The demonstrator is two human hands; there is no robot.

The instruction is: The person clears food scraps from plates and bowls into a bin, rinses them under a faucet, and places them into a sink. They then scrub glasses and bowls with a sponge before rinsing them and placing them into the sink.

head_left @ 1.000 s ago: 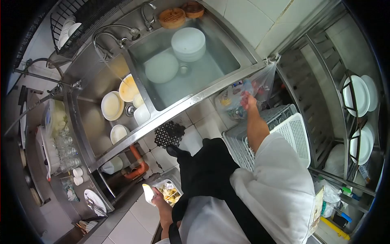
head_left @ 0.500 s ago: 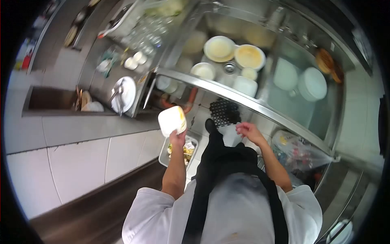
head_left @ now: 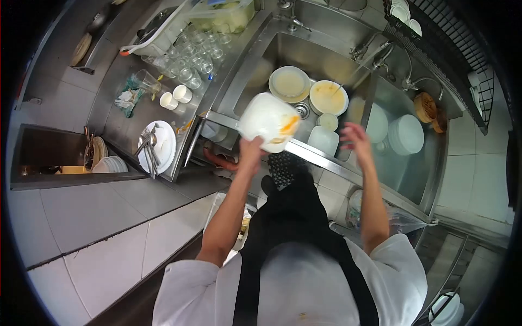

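A white square dish (head_left: pixel 266 120) with orange smears is gripped at its lower edge by my left hand (head_left: pixel 252 155), near the front rim of the left sink. My right hand (head_left: pixel 355 142) hangs over the sink edge with its fingers apart, holding nothing. In the left sink basin (head_left: pixel 272 51) stand stacked plates (head_left: pixel 289 85), a round plate with yellowish residue (head_left: pixel 329 99), a small bowl (head_left: pixel 328 121) and a white square dish (head_left: pixel 324 141). White dishes (head_left: pixel 405 135) lie in the water of the right basin.
On the left counter are many glasses (head_left: pixel 193 60), two white cups (head_left: pixel 182 94) and a plate with cutlery (head_left: pixel 157 146). A black rack (head_left: pixel 435 43) hangs at the upper right. A clear plastic bag (head_left: pixel 399 214) hangs below the sink's front edge.
My left hand has risen with the dish from above the floor bin to the sink's front rim. My right hand has moved up and right to the sink edge. The view has shifted.
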